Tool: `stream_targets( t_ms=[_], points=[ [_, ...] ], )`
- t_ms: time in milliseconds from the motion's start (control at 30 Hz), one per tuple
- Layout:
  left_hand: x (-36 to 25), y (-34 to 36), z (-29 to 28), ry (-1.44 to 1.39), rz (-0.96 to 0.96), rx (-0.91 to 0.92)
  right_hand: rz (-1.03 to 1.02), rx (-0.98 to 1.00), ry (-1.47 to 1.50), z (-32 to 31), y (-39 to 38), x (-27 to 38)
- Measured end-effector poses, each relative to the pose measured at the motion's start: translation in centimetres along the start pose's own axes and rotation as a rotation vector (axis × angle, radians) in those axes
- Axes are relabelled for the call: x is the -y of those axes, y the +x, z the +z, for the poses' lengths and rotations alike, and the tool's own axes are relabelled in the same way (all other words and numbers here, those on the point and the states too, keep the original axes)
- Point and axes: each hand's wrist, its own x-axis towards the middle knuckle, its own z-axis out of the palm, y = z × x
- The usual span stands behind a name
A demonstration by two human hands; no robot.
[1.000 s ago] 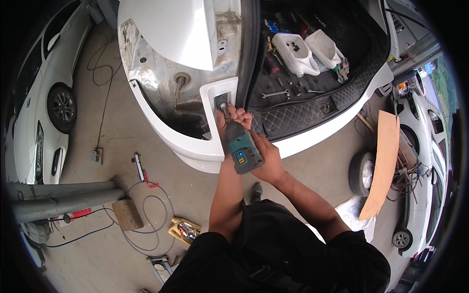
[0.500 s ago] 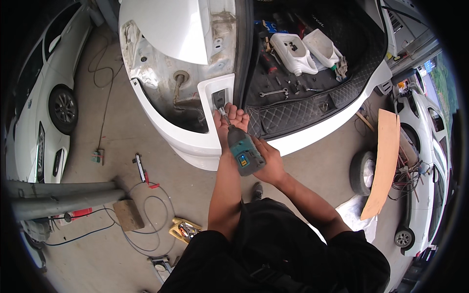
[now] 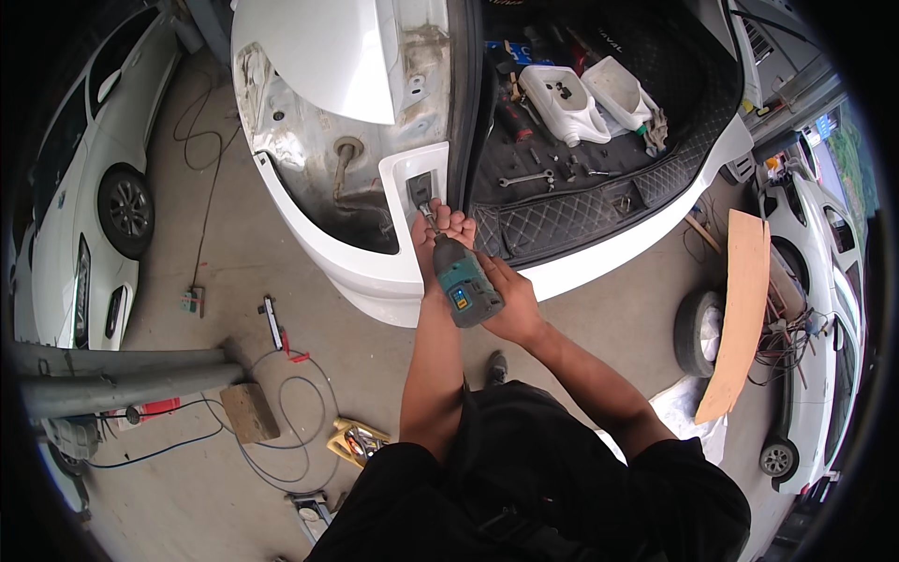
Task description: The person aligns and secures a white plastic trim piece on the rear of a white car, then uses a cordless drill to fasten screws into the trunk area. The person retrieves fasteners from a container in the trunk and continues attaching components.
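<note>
My right hand (image 3: 513,304) is wrapped around a teal and black cordless impact driver (image 3: 464,283), whose battery end faces me. The driver's metal bit (image 3: 430,217) runs forward to a dark grey bracket (image 3: 420,190) in the white recess at the bumper's corner. Under the driver's nose lies my left hand (image 3: 449,227), palm up, with thumb and curled fingers about the bit. The tip where bit and bracket meet is small and partly hidden by the fingers. The white rear bumper (image 3: 398,302) curves around just beyond my hands.
The black-lined trunk (image 3: 571,220) holds two cut white jugs (image 3: 565,103), a wrench (image 3: 526,177) and small fasteners. A yellow cut jug with tools (image 3: 356,440), a wooden block (image 3: 248,413) and hoses lie on the floor at left. A tyre (image 3: 695,332) and a cardboard sheet (image 3: 735,318) stand at right.
The driver's battery end has shifted slightly up and to the left. Both hands keep about the same hold, and the view has moved a little.
</note>
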Motion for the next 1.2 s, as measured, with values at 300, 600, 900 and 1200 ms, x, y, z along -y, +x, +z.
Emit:
stream_targets(
  t_ms=[300,600,900,1200],
  points=[
    [0.1,0.1,-0.5,-0.028,0.023,0.085,-0.019,0.028,-0.126,-0.1,0.2,1.0],
    [0.1,0.3,-0.1,-0.045,0.007,0.108,0.007,0.016,-0.078,0.6,0.7,0.2],
    [0.2,0.7,-0.7,-0.026,0.014,0.144,0.029,0.023,-0.069,0.3,1.0,0.9],
    [0.3,0.9,-0.8,-0.059,0.028,0.136,0.044,0.037,-0.063,-0.1,1.2,1.1]
  ],
)
